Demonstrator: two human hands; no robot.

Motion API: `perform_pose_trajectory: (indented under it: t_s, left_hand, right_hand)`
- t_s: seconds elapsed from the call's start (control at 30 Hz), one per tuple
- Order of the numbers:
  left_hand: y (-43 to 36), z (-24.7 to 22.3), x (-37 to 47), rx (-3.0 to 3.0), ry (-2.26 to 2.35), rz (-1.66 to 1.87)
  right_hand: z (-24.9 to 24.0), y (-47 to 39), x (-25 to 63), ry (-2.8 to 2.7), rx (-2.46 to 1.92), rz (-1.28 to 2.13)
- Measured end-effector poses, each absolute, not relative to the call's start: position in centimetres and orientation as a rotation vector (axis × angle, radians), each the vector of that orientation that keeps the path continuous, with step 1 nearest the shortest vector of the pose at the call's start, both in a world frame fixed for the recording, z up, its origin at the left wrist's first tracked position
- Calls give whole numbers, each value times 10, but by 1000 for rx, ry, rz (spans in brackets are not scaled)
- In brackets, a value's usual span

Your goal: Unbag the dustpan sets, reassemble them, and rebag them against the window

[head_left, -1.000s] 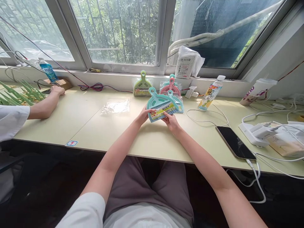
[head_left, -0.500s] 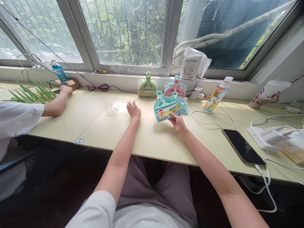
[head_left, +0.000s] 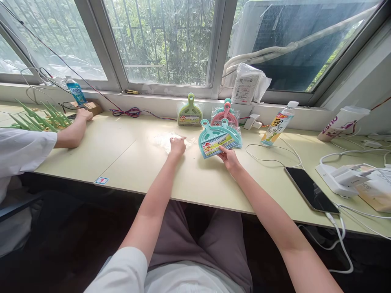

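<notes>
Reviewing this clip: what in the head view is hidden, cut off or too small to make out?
- Left hand: whether it pinches or only presses the clear plastic bag; the fingers cover the contact.
- Teal dustpan set, held by the right hand: label print too small.
- Second teal piece behind it: mostly covered.
- Co-worker's hand: what it touches is unclear.
- Green plastic pieces: cut by the left edge.

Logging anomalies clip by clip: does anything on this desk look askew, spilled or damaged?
Nothing spilled or broken. Only the yellow-labelled drink bottle leans tilted against the window ledge rather than standing upright. The right hand holds the teal plastic dustpan set; the left hand grips the clear plastic bag.
</notes>
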State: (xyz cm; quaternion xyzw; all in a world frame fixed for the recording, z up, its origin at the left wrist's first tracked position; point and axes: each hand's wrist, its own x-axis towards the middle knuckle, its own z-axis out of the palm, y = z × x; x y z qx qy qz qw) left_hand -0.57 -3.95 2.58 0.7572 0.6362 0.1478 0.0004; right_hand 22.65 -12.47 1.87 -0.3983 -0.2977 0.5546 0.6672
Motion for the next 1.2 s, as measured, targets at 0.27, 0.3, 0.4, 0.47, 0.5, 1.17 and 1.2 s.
perform_pose_trajectory:
  t_s: [0.27,0.3,0.4,0.47,0.5,1.17,1.2]
  left_hand:
    - [-42,19,1,2478,1829,485]
    - [-42,20,2,2472,1852,486]
    - [-40,23,3,2335,2026,496]
    - [-39,26,2,2206,2147,526]
    - [-39,27,2,2169,2181,533]
    - [-46,32,-1,2112,2082,1181]
    - [-47,32,-1,2099,2075,1209]
  right_hand:
    - [15,-124,227,-670,-949,1255]
    - [15,-123,227,-673,-953,1257]
    - [14,-123,227,-681,-949,1264]
    - [14,-124,227,-693,-945,1268]
    - [14,-124,227,-701,-945,1272]
    - [22,-128,224,-768,-951,1326]
    - [22,-128,223,-780,-951,1342]
